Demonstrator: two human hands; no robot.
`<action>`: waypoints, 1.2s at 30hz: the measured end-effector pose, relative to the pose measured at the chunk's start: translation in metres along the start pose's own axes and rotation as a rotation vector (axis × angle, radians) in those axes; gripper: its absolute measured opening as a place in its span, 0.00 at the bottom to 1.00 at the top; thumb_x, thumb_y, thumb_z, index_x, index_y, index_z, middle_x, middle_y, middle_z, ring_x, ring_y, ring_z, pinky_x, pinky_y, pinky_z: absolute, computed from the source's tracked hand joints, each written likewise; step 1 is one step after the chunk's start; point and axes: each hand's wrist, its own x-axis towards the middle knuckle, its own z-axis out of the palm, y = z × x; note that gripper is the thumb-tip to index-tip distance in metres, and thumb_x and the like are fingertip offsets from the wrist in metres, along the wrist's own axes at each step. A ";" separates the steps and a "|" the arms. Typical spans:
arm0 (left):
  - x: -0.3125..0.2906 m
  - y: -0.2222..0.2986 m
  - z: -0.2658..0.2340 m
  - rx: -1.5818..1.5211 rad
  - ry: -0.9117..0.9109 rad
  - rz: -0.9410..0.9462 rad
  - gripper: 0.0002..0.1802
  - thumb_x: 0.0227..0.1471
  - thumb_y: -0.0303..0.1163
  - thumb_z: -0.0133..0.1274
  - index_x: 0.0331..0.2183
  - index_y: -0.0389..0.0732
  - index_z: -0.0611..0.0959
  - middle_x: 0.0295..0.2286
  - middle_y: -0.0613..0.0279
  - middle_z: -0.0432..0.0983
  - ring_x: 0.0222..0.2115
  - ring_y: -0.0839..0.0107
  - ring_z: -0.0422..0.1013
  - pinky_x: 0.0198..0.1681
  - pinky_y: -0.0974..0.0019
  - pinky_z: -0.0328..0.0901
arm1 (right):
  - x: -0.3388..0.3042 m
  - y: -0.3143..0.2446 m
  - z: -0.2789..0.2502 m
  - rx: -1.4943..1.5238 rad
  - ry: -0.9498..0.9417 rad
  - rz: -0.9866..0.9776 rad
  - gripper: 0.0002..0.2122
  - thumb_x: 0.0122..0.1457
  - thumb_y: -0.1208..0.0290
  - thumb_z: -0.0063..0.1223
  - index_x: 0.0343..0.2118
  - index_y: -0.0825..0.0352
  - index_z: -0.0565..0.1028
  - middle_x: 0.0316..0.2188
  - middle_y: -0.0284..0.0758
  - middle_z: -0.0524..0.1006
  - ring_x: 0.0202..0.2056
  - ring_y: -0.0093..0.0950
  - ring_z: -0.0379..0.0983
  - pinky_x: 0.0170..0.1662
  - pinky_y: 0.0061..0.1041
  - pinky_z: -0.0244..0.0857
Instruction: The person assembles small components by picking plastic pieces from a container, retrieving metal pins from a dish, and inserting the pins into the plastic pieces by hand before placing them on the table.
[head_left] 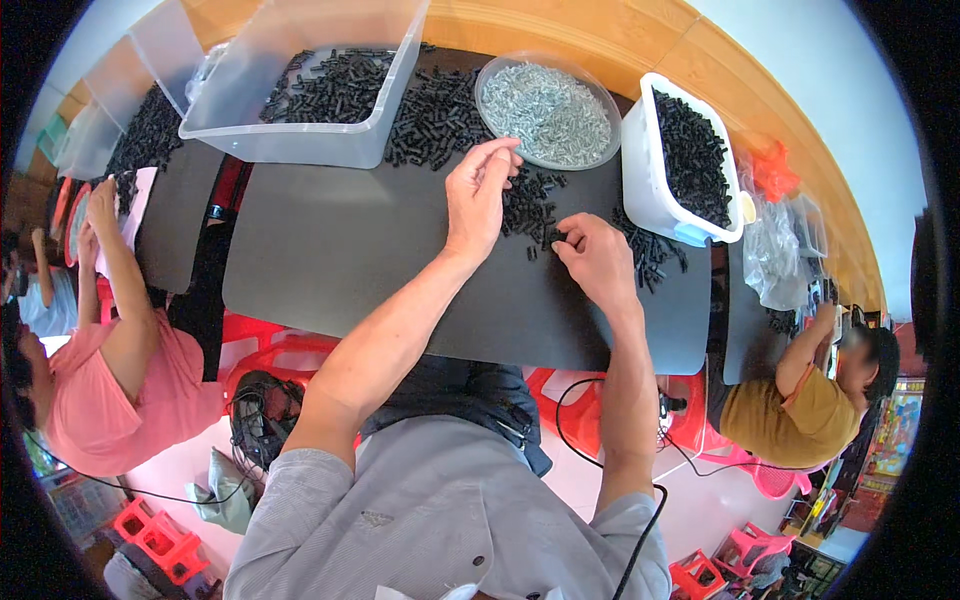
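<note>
My left hand (475, 200) is at the near rim of a round clear dish (487, 75) heaped with small shiny, silvery-clear pieces (560, 108). Its thumb and forefinger are pinched together; whatever they hold is too small to make out. Closer to me and to the right, my right hand (602, 258) has its fingertips closed on a short black tubular piece (555, 236), partly covered by the fingers. Loose black tubular pieces (530, 205) are scattered on the dark table (340, 250) between the two hands and behind the right one.
A large clear bin (290, 143) with black pieces stands back left, and more black pieces (435, 115) lie beside it. At right is a white tub (645, 170) full of them. People in pink (130, 390) and mustard (800, 420) work at tables either side. Red stools (265, 345) stand below.
</note>
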 end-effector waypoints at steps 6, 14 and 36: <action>0.004 0.016 0.013 0.034 -0.349 -0.235 0.14 0.57 0.30 0.58 0.43 0.32 0.84 0.32 0.62 0.82 0.31 0.78 0.75 0.36 0.72 0.70 | 0.015 -0.022 -0.019 0.126 0.266 -0.141 0.12 0.50 0.74 0.64 0.38 0.66 0.78 0.27 0.36 0.78 0.25 0.30 0.75 0.30 0.31 0.69; 0.019 0.030 0.003 0.048 -0.487 -0.356 0.13 0.54 0.23 0.59 0.42 0.31 0.83 0.33 0.58 0.82 0.32 0.74 0.77 0.38 0.71 0.72 | 0.005 -0.026 -0.007 0.241 0.319 -0.135 0.09 0.52 0.75 0.63 0.37 0.65 0.78 0.28 0.35 0.78 0.26 0.30 0.77 0.31 0.29 0.71; 0.047 0.000 -0.056 -0.276 -0.149 -0.380 0.15 0.55 0.22 0.59 0.46 0.30 0.80 0.39 0.53 0.80 0.39 0.67 0.78 0.46 0.68 0.74 | -0.038 -0.001 -0.002 -0.237 0.228 -0.060 0.04 0.54 0.73 0.58 0.32 0.65 0.77 0.31 0.40 0.77 0.32 0.43 0.77 0.36 0.40 0.71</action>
